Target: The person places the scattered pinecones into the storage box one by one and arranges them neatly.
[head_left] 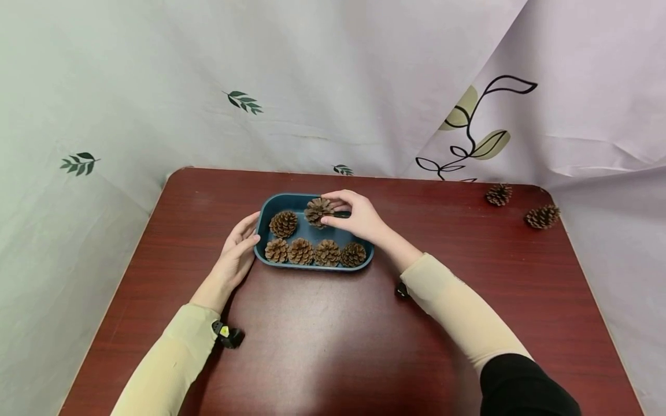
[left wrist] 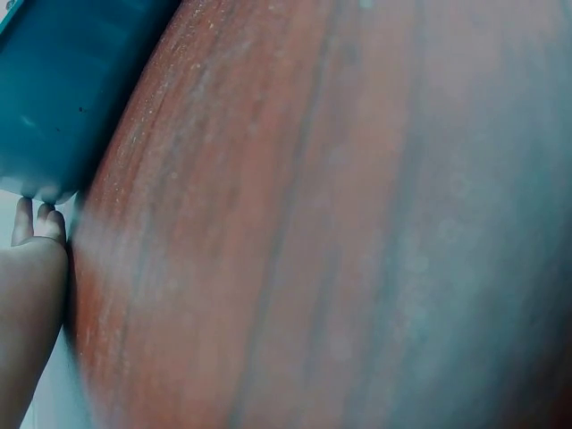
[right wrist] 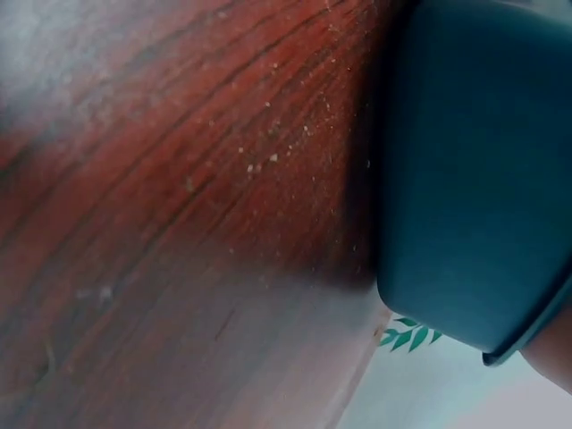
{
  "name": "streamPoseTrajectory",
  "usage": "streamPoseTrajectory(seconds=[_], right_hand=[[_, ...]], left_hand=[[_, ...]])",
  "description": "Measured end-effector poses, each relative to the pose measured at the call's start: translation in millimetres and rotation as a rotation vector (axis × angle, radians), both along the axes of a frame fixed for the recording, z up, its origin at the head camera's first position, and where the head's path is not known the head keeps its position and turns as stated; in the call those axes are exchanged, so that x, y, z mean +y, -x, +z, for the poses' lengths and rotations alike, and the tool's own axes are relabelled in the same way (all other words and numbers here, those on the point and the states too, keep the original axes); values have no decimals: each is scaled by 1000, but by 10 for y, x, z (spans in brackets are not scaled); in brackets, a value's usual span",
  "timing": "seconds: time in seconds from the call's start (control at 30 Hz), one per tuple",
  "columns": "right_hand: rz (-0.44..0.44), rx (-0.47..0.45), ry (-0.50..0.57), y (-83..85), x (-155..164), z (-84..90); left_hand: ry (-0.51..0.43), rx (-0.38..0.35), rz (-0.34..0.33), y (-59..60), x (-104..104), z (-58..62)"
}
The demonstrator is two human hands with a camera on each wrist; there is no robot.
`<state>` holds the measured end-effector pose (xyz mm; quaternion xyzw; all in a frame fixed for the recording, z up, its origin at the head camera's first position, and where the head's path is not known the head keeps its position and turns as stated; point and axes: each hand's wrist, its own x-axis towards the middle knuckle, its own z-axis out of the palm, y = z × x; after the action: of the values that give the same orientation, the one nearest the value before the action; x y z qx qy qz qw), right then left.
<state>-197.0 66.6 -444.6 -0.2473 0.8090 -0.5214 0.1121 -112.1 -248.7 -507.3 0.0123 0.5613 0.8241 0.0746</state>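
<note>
Six pine cones sit in or over the teal tray: four in a row along the edge nearest the person, one more behind them, and a sixth pine cone pinched in the right hand, thumb and fingertips curled round it, held low over the far part of the tray, just beyond the row. Left hand lies w/ straight, relaxed fingers against the tray's left end wall, touching it, gripping nothing (looks like it's just steadying the tray). Left wrist view shows only fingertips by the tray's teal corner and lots of red-brown table; right wrist view shows the tray's outer wall close up, cone not visible there. Step in hand, by my read: setting cone no. 6 down in the back row, beside the lone one to the left of the right hand. Whether it's touching the tray floor yet, can't tell. Next move prob. calls for lowering it into the free spot w/o knocking its neighbour, then letting the fingers go. Two more cones lie well off to the right of the right hand, near the table's far corner, by the leaf-print cloth.
</note>
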Motion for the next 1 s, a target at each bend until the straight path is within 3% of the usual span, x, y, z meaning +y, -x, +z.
streamPoseTrajectory(seconds=[0.37, 1.0], right_hand=[[67, -9, -68, 57, -94, -45], [164, 43, -312, 51, -210, -47]], left_hand=[[-7, -11, 6, 10, 5, 15], [-2, -18, 12, 3, 8, 11]])
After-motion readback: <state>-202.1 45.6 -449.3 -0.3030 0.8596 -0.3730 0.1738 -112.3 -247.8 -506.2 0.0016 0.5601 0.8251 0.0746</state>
